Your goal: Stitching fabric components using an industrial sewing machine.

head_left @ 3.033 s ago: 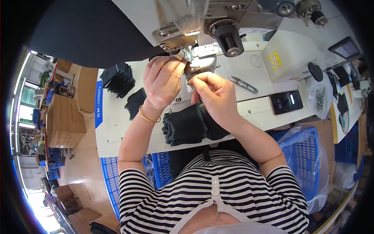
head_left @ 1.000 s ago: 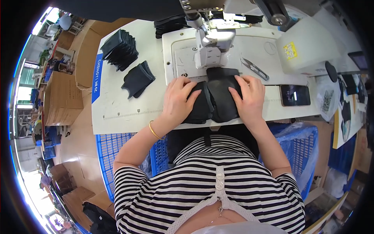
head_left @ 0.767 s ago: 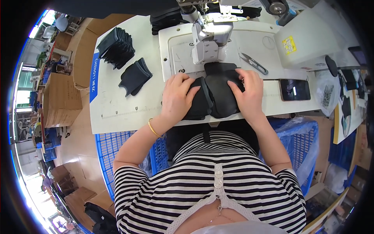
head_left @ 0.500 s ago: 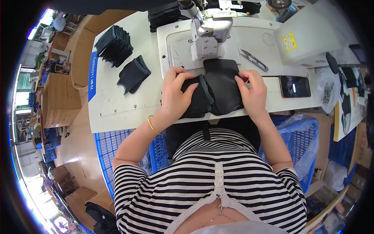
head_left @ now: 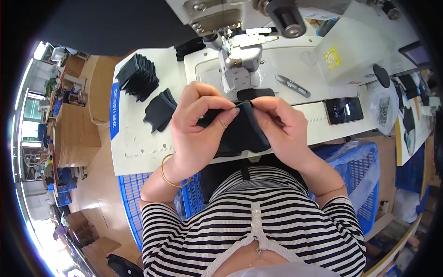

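Left hand (head_left: 196, 129) and right hand (head_left: 287, 131) each pinching black cloth (head_left: 242, 131) at far edge, cloth between hands, sewing machine (head_left: 241, 60) just beyond, snips (head_left: 295, 87) past right hand, phone (head_left: 344, 111) to its right.

Left hand (head_left: 196, 131) and right hand (head_left: 284, 131) pinching a black fabric piece (head_left: 244, 131)
They hold its upper edge near a sewing machine (head_left: 241, 69); on the white tabletop (head_left: 134, 138), snips (head_left: 295, 87) and a phone (head_left: 348, 111) lie rightward, a dark fabric stack (head_left: 138, 77) leftward.
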A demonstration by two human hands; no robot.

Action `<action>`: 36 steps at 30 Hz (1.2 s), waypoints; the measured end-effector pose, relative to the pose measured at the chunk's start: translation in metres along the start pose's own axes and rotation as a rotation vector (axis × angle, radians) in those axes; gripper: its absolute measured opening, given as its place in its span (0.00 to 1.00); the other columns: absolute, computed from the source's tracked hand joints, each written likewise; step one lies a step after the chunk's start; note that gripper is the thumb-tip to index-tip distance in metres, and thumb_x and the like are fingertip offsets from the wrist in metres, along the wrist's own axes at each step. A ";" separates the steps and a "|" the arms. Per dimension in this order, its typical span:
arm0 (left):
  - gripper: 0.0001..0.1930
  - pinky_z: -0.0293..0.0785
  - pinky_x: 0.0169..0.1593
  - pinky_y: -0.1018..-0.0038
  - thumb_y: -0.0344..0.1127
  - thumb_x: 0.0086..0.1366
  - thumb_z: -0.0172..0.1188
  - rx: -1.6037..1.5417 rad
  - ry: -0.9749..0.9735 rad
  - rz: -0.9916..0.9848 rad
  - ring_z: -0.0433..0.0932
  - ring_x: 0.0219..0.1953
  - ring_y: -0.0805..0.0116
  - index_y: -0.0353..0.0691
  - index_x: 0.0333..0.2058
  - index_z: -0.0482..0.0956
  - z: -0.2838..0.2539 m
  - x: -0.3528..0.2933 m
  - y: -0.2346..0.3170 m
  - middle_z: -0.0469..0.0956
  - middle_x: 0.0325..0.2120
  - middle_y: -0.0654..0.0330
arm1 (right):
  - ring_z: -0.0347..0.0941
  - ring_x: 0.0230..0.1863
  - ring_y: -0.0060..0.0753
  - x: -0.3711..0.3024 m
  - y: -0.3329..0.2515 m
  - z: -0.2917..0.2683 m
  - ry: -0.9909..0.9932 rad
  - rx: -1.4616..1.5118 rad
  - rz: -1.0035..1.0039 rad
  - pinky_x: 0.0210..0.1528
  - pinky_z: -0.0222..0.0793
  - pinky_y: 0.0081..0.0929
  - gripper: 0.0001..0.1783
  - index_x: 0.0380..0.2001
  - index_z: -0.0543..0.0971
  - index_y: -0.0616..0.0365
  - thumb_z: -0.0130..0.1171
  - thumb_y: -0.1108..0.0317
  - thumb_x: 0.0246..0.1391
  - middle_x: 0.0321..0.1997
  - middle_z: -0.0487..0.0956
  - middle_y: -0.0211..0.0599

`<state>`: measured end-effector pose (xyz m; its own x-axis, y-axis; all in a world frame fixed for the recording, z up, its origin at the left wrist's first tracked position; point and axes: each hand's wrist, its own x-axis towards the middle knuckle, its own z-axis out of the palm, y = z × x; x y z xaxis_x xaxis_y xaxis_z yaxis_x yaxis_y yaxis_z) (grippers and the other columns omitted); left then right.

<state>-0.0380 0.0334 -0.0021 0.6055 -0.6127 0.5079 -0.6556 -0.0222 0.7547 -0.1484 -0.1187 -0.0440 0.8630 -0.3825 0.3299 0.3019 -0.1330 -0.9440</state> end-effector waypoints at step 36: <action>0.06 0.71 0.40 0.82 0.22 0.59 0.67 -0.232 -0.093 -0.174 0.76 0.34 0.78 0.33 0.35 0.83 0.003 0.018 -0.011 0.81 0.30 0.63 | 0.75 0.23 0.17 0.006 -0.008 0.003 0.089 -0.175 -0.054 0.26 0.69 0.17 0.08 0.41 0.79 0.64 0.61 0.73 0.59 0.25 0.80 0.34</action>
<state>-0.0208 0.0203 -0.0021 0.6488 -0.6854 0.3304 -0.4184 0.0414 0.9073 -0.1445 -0.1171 -0.0343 0.8061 -0.4483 0.3863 0.2652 -0.3098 -0.9131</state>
